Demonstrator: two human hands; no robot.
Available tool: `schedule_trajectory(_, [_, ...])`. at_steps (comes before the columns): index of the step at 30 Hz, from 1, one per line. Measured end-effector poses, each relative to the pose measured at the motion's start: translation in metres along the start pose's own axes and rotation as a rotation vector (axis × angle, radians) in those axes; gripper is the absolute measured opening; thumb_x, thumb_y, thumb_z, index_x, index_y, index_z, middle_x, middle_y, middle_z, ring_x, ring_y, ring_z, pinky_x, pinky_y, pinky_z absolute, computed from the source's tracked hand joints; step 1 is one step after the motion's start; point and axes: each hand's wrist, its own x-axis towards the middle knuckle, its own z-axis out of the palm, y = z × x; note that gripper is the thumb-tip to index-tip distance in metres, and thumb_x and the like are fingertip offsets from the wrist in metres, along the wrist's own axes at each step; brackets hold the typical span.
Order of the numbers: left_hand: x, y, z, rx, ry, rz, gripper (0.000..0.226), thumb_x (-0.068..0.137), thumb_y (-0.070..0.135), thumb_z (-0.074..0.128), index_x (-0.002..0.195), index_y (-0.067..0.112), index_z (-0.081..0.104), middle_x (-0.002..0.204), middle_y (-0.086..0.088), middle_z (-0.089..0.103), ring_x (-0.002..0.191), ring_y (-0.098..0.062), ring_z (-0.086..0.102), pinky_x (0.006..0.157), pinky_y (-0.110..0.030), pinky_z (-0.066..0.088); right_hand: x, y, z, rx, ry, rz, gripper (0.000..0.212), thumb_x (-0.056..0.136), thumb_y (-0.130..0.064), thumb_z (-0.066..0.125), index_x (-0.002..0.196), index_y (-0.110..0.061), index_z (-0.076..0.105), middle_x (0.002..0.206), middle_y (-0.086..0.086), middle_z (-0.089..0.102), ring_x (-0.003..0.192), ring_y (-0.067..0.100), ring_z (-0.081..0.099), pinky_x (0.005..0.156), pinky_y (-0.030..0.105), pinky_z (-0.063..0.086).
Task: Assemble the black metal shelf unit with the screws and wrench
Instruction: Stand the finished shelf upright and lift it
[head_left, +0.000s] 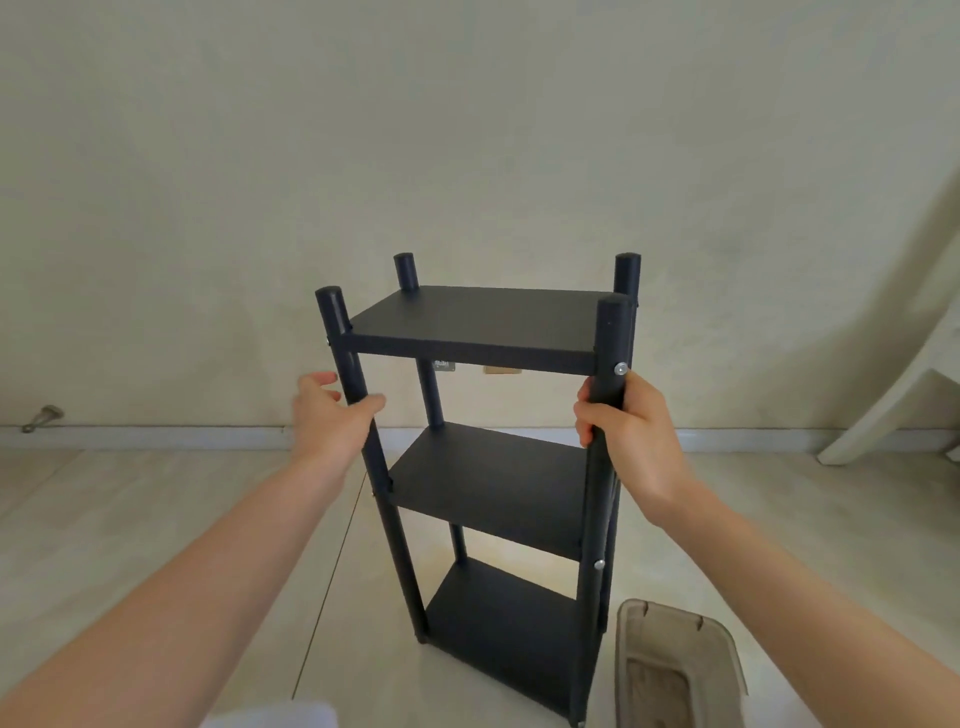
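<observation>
Standing upright on the tiled floor (156, 493), centre: black metal shelf unit (483, 332), three shelves, four posts. Right hand (628, 431) wrapped round the near right post, below a silver screw (621, 369). Left hand (332, 415) loosely spread, thumb touching the near left post. Clear tub (670, 639) near right.

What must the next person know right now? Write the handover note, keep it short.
Left hand: open, thumb touching the front-left post.
Right hand: grips the front-right post just below the top screw.
Shelf unit: upright on the floor, three shelves on four posts, screws visible at some joints.
Clear bin: on the floor beside it. Wrench not in view.
Left: probably check that every screw is tight. I cannot tell from here.
</observation>
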Motion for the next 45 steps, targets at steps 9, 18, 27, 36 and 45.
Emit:
schedule_trajectory(9, [0.039, -0.004, 0.012, -0.106, -0.021, 0.005, 0.013, 0.103, 0.023, 0.054, 0.108, 0.012, 0.055, 0.092, -0.006, 0.058, 0.084, -0.022, 0.055, 0.068, -0.029, 0.04, 0.031, 0.001, 0.008, 0.005, -0.005, -0.023, 0.016, 0.091, 0.006, 0.05, 0.08, -0.007, 0.052, 0.065, 0.009, 0.05, 0.062, 0.02, 0.046, 0.054, 0.018, 0.044])
schedule_trajectory(18, [0.068, -0.013, 0.026, -0.119, 0.062, 0.122, 0.025, 0.097, 0.024, 0.062, 0.076, 0.011, 0.059, 0.064, -0.003, 0.065, 0.062, -0.011, 0.061, 0.069, -0.032, 0.047, 0.076, 0.02, 0.019, -0.034, 0.109, -0.054, 0.021, 0.098, -0.021, 0.055, 0.08, -0.013, 0.047, 0.065, 0.009, 0.047, 0.058, 0.017, 0.043, 0.056, 0.025, 0.041])
schedule_trajectory(27, [0.11, 0.003, 0.084, -0.215, 0.182, 0.196, 0.043, 0.096, 0.027, 0.062, 0.074, -0.004, 0.044, 0.056, -0.006, 0.043, 0.049, -0.017, 0.041, 0.046, -0.029, 0.041, 0.161, 0.037, 0.003, 0.05, 0.153, -0.038, 0.027, 0.098, -0.024, 0.056, 0.089, -0.001, 0.044, 0.061, 0.009, 0.034, 0.052, 0.02, 0.031, 0.047, 0.03, 0.032])
schedule_trajectory(36, [0.135, 0.082, 0.057, -0.052, 0.19, 0.051, 0.049, 0.096, 0.033, 0.061, 0.077, -0.006, 0.04, 0.06, -0.01, 0.042, 0.052, -0.021, 0.037, 0.053, -0.036, 0.038, 0.234, -0.028, 0.005, 0.023, 0.045, 0.113, 0.015, 0.098, -0.02, 0.057, 0.086, -0.015, 0.049, 0.052, -0.006, 0.047, 0.048, 0.012, 0.043, 0.049, 0.02, 0.042])
schedule_trajectory(45, [0.142, 0.216, -0.039, -0.015, 0.248, -0.11, 0.039, 0.098, 0.03, 0.062, 0.068, 0.008, 0.049, 0.048, 0.003, 0.048, 0.047, -0.014, 0.046, 0.055, -0.033, 0.043, 0.267, -0.196, 0.02, -0.064, -0.104, 0.227, 0.01, 0.098, -0.013, 0.056, 0.089, -0.008, 0.054, 0.065, 0.008, 0.056, 0.057, 0.015, 0.054, 0.053, 0.012, 0.045])
